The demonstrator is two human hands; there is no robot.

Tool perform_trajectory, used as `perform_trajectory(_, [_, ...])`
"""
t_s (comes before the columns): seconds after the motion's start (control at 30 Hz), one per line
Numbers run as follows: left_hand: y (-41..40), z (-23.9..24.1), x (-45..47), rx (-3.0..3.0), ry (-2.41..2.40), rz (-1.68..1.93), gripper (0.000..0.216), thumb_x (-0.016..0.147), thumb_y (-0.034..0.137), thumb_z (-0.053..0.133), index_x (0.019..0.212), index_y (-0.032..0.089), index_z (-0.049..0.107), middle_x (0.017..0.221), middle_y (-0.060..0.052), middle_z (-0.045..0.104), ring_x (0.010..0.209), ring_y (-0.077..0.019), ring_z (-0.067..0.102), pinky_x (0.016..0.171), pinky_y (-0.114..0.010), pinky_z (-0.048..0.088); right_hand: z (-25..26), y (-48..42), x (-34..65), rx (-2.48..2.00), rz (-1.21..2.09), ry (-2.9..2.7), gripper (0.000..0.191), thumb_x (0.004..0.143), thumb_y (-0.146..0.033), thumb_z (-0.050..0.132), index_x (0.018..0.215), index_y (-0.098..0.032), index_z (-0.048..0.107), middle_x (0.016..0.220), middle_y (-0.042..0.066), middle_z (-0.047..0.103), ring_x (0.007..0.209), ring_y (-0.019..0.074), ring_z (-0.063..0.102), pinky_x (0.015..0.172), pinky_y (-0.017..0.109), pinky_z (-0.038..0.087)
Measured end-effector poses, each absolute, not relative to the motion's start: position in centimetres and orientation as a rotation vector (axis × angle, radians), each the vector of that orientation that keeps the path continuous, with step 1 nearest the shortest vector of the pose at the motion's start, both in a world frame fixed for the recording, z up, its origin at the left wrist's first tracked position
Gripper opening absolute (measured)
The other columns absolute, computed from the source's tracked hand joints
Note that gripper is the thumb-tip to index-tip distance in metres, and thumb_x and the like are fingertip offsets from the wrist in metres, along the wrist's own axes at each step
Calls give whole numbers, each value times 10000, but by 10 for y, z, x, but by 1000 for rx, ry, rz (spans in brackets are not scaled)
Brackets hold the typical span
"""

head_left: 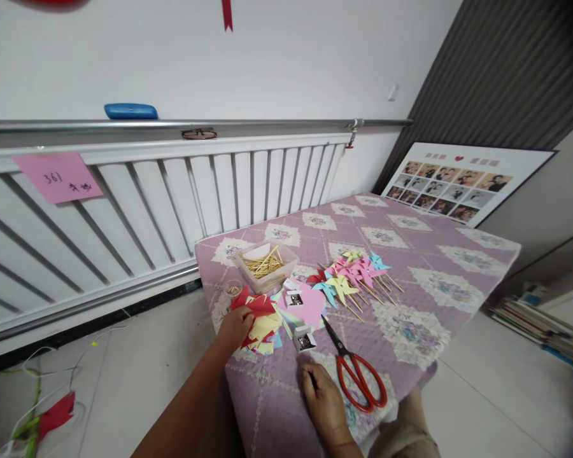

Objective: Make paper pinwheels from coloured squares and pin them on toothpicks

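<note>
My left hand (236,327) reaches over a loose pile of cut paper, its fingers closed at a red paper piece (255,304) on top. Beneath the red lie yellow pieces (265,326) and some blue ones. My right hand (325,399) rests curled at the near side of the table, and no object shows in it. Just right of that hand lie scissors (358,375) with red handles, blades pointing away. Two small white boxes (305,341) with shiny metal bits stand between the hands, near pink paper (310,306).
Paper pinwheels (353,273) on sticks lie right of the pile. A clear tub (265,264) of thin sticks and a small round cup (232,289) stand behind it. The patterned cloth (410,254) covers the table, against a white radiator (262,184). A photo board (463,181) leans at the far right.
</note>
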State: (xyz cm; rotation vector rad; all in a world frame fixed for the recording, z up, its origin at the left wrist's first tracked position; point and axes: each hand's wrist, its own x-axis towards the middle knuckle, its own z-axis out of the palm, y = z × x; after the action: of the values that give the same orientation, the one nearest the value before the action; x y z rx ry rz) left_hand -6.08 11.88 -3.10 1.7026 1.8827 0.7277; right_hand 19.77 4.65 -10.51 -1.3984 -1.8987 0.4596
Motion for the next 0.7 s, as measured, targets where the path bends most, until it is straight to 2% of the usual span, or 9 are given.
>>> perform_trajectory(0.17, [123,-28,-70,1531,1897,868,242,868,250,443,777,177,655,761,-47,700,711,-176,622,643,-280,411,-105,47,198,-1371,436,-1887,214,907,-267,443,841,-218,641,804,60,704,754,213,681,694,310,550])
perform_trajectory(0.4, [120,-18,-75,1359,1889,1089,291,888,314,397,893,175,653,782,-43,704,689,-183,631,618,-285,463,-106,48,198,-1352,418,-1883,217,904,-266,443,834,-217,642,790,66,700,748,223,687,692,325,556])
perform_trajectory(0.53, [104,0,-66,1357,1841,1417,245,863,288,466,940,194,679,925,-52,727,859,-207,659,765,-322,505,-106,48,198,-1366,462,-1881,229,910,-281,441,840,-210,647,805,77,704,763,231,688,699,338,559])
perform_trajectory(0.63, [82,5,-47,1674,1665,1615,227,857,204,489,953,209,694,1024,-57,718,998,-201,641,914,-349,489,-108,48,200,-1376,517,-1866,262,924,-315,434,880,-201,667,869,100,724,825,246,695,753,362,561])
perform_trajectory(0.7, [63,-3,-29,1888,1552,1634,222,853,157,509,956,210,699,1021,-67,713,1002,-195,640,938,-359,494,-109,47,201,-1390,563,-1827,297,935,-338,424,952,-193,683,960,120,738,913,259,696,828,381,553])
